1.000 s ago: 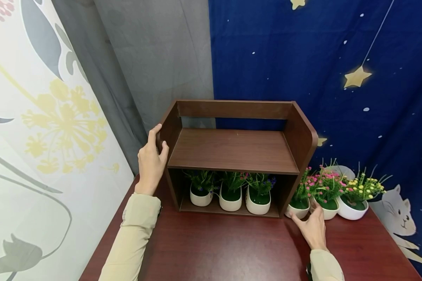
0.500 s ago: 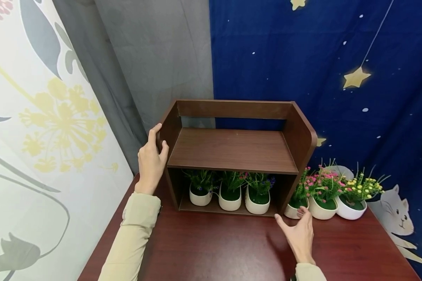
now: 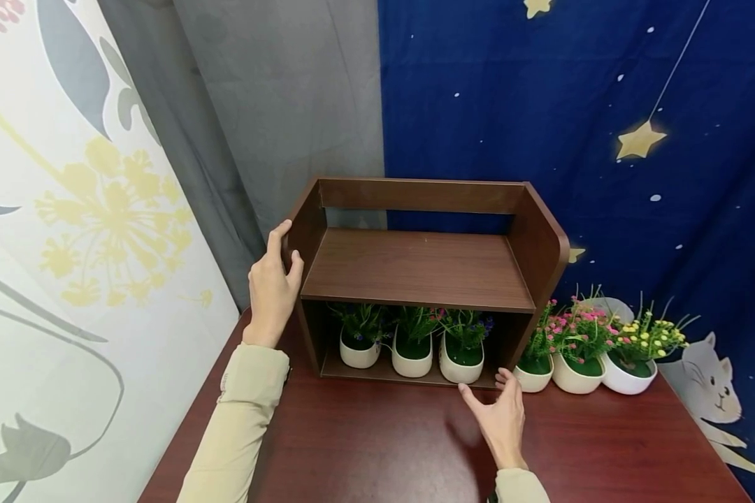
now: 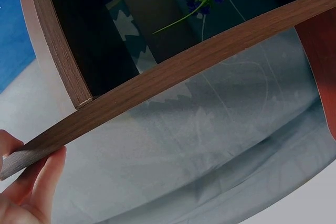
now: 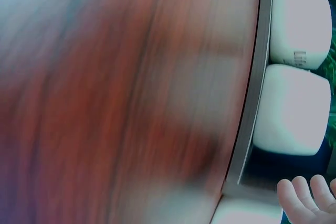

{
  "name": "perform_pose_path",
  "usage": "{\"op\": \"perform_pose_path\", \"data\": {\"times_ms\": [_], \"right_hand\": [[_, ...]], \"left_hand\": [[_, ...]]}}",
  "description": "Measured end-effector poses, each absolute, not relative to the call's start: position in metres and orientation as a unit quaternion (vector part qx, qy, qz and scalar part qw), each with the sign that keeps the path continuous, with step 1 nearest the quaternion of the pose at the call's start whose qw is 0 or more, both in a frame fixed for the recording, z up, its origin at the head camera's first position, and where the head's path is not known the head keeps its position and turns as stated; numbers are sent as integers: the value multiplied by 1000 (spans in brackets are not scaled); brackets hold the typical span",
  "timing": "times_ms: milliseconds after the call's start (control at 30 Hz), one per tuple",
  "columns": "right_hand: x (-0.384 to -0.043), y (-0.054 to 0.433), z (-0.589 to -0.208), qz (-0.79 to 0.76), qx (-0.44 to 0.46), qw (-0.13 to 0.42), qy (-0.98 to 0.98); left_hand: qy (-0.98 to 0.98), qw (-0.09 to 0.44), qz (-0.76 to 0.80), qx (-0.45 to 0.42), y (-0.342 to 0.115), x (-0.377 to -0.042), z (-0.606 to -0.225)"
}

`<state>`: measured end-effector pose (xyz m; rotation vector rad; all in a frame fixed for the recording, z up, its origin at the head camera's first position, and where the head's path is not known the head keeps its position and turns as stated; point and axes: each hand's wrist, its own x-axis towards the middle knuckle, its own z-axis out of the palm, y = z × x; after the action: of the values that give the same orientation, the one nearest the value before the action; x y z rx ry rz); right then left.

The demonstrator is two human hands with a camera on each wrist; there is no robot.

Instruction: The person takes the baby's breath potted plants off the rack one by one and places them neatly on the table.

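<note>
Head view: the brown shelf [image 3: 415, 269] stands at centre on the worktop [image 3: 377, 447], three potted plants [image 3: 412, 360] in its lower compartment, three flowerpots [image 3: 577, 376] just right of it. The left hand [image 3: 272, 293] grips its left side panel [image 3: 308, 234]; the right hand [image 3: 498, 419], spread and empty, is before its lower right corner. Left wrist view: the left fingers [image 4: 49, 177] pinch the panel's edge at lower left. Right wrist view: the right fingers [image 5: 290, 198] show at lower right, below white pots [image 5: 293, 111].
</note>
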<state>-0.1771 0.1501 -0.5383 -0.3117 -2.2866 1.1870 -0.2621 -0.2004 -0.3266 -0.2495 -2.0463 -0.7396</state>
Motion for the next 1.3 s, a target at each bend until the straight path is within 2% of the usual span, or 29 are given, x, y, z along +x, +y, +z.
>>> {"op": "perform_pose_path", "data": {"times_ms": [867,1300], "right_hand": [[-235,128,-559,417,-152,265,-856],[-240,126,-559,426,-156,256,-854]], "left_hand": [[-829,463,-297,-102,-201,-265,-328],[-827,467,-297,-102,-201,-267,-328]]}}
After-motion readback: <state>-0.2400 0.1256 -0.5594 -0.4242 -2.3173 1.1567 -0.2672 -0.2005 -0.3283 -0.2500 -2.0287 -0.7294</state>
